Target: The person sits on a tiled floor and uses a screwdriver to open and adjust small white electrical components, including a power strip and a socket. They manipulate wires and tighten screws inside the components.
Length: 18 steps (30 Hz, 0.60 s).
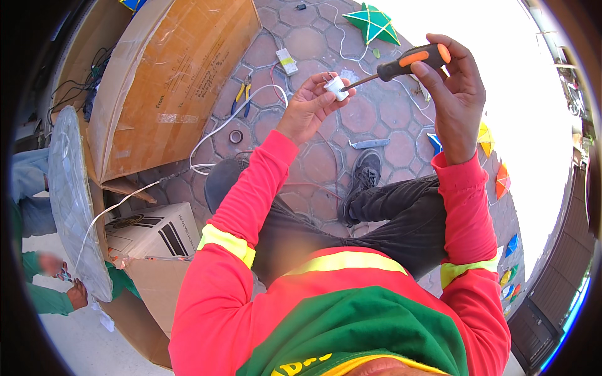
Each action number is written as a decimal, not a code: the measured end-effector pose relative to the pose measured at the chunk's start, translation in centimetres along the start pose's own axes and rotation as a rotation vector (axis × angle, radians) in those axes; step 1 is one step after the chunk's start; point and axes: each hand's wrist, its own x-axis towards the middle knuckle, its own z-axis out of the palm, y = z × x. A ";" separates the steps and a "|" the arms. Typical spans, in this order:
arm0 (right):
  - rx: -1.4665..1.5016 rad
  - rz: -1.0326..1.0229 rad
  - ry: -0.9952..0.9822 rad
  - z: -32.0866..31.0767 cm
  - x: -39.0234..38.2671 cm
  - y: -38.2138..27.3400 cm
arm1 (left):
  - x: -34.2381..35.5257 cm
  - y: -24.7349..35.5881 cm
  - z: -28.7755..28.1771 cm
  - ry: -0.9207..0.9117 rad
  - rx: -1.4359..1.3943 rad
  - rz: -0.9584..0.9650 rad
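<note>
My left hand (306,114) pinches a small white electrical plug (336,86) between thumb and fingers, its metal prongs pointing up and to the left. My right hand (463,103) grips the black and orange handle of a screwdriver (406,62). The screwdriver's shaft runs down to the left, and its tip meets the plug's face. Whether the tip sits in a screw is too small to tell. Below and left of the plug, a white cord (241,106) loops over the paving.
Pliers (241,99), a black tape roll (236,136), a white-and-yellow block (287,62) and a grey-blue strip-like tool (370,143) lie on the pavers. A green star lantern (374,25) lies ahead. Large cardboard boxes (182,88) stand left, near another person's hand (78,294).
</note>
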 end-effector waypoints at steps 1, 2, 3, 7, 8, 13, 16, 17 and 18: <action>0.006 0.001 0.003 0.1 0.0 0.0 | 0.0 0.0 0.0 -0.002 0.001 0.001; 0.013 0.003 0.005 0.1 0.0 0.0 | 0.0 0.0 0.0 -0.004 0.002 0.003; 0.011 0.004 0.005 0.1 -0.1 0.0 | 0.0 0.0 0.0 -0.006 0.003 0.005; 0.002 0.002 0.001 0.2 0.0 0.1 | 0.0 0.1 0.0 -0.010 0.015 0.012; -0.001 0.001 0.001 0.2 -0.1 0.1 | -0.1 0.1 0.0 -0.012 0.022 0.015; -0.007 -0.005 0.000 0.2 0.0 0.2 | 0.0 0.2 0.0 -0.010 0.029 0.014; -0.005 -0.013 -0.005 0.2 0.0 0.2 | -0.1 0.2 0.1 0.010 0.020 0.017; -0.003 -0.016 -0.007 0.2 0.0 0.1 | -0.1 0.2 0.1 0.019 0.015 0.019; 0.008 -0.012 -0.013 0.2 0.0 0.1 | -0.1 0.2 0.1 0.017 0.016 0.012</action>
